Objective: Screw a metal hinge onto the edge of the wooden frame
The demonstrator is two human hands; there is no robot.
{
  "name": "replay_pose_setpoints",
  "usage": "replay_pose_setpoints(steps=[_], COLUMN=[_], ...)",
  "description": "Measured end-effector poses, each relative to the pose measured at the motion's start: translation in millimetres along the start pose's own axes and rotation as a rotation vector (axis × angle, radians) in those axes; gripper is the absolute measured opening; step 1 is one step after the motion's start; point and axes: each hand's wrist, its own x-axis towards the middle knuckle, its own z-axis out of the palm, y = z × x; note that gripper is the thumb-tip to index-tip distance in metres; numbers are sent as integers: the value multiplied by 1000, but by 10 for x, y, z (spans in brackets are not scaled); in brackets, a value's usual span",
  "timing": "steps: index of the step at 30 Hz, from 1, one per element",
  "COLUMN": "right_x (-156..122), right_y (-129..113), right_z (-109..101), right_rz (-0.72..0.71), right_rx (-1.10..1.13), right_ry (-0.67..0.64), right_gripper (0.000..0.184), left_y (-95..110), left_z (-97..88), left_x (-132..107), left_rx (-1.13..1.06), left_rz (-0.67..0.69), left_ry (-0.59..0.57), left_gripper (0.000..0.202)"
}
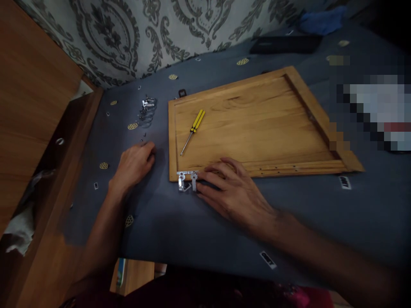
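Note:
A metal cabinet hinge (194, 180) sits at the near left corner of a framed wooden door panel (250, 128), part of it sticking out past the edge. The fingertips of my right hand (236, 192) press against the hinge's right side, thumb and index finger close together, other fingers reaching over the panel's edge. My left hand (136, 164) rests on the cloth left of the panel, fingers curled, and whatever they hold is hidden. Small dark screws (144, 135) lie just beyond it. On the panel lies a screwdriver (197, 122) with a yellow and black handle.
More metal hinge parts (147, 109) lie in a pile at the back left. A dark flat case (285, 44) and a blue cloth (323, 20) are at the back right. Wooden furniture (41, 85) borders the left side. A patterned grey cloth (205, 231) covers the surface.

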Motion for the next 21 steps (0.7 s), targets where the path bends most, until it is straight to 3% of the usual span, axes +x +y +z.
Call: replay_pose_setpoints(steps=[4, 8, 13, 21], right_x=[7, 3, -12, 5], right_y=[2, 4, 6, -1], right_z=[16, 22, 7, -14], right_rz=[-18, -16, -8, -15], right_rx=[27, 29, 24, 32], right_ry=[21, 19, 7, 12], right_gripper=[14, 12, 15, 14], left_y=[-40, 29, 228, 397], left_z=[-17, -119, -231, -236], left_x=[-10, -61, -156, -231], left_rx=[-118, -427, -629, -807], left_rz=[63, 155, 289, 398], left_ry=[84, 145, 98, -18], left_gripper=[19, 17, 18, 11])
